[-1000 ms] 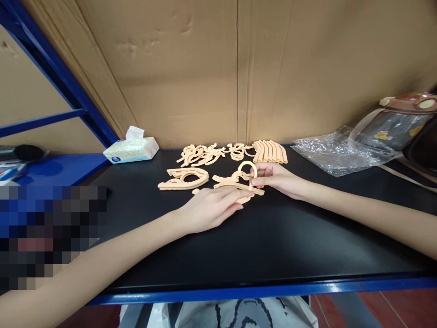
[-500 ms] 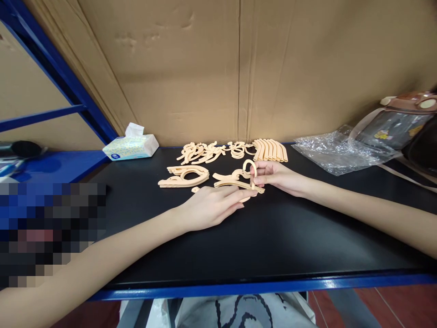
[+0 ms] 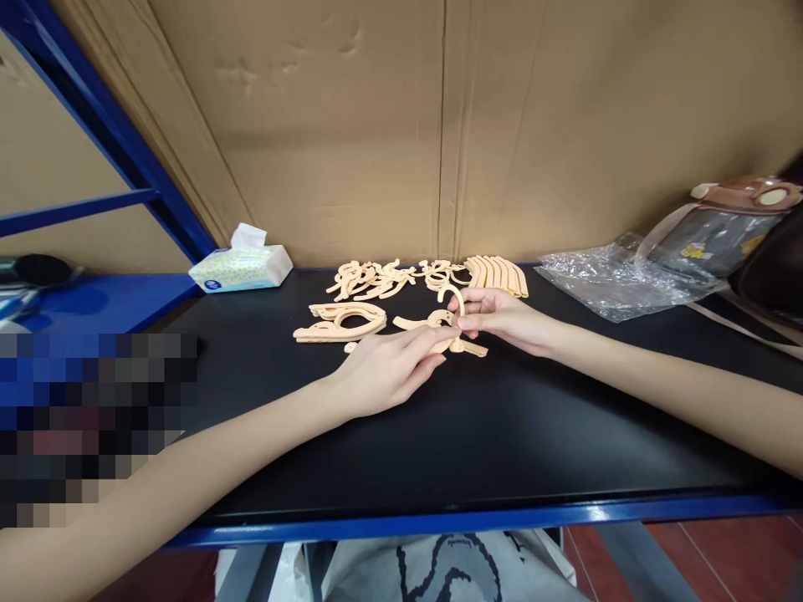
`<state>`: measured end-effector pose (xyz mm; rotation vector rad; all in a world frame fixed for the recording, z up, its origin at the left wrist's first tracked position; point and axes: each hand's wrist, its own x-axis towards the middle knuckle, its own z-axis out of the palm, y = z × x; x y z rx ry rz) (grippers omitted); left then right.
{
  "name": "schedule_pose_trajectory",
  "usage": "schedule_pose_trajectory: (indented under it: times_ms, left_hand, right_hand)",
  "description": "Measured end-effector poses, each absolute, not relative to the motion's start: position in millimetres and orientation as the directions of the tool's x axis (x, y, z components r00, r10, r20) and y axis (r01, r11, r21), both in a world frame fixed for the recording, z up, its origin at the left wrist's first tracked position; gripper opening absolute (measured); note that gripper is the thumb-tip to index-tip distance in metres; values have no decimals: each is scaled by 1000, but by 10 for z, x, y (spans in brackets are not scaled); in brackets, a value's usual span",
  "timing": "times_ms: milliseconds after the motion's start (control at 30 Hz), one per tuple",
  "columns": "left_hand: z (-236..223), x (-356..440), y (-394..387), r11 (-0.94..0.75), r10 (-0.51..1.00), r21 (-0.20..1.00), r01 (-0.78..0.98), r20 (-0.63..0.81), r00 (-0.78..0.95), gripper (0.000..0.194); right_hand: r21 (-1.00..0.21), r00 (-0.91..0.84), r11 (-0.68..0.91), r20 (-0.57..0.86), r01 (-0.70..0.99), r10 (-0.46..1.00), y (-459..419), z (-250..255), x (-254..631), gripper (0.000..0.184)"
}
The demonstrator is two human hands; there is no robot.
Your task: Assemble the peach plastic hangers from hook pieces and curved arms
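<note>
Turned a bit since before, one curvy cream hook [image 3: 462,303] stands over the black table [image 3: 502,443], right hand [image 3: 507,320] pinching it from three o'clock, left hand [image 3: 389,368] at eight covering a cream piece [image 3: 442,345], grip hidden, messy pile [image 3: 386,282] at ten.

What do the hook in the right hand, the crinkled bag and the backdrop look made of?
Hook: probably matte beige plastic, judging by its even colour, though wood is possible.
Crinkled bag: clear, glossy plastic film, from bright highlights and creases.
Backdrop: likely dull brown cardboard, given folds and dents.
</note>
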<state>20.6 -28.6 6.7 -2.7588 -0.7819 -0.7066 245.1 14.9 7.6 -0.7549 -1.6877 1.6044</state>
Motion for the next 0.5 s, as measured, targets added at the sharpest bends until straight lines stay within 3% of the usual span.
schedule_pose_trajectory:
  times_ms: [233,500]
  left_hand:
    - [45,213,-267,-848,484,-4,529,399,779,36]
    - [29,223,-239,-882,413,-33,470,428,804,36]
  right_hand:
    - [-995,-559,-8,48,-97,828,136,-32,2501,40]
    - [-996,-578,-15,38,-87,815,138,-33,2502,30]
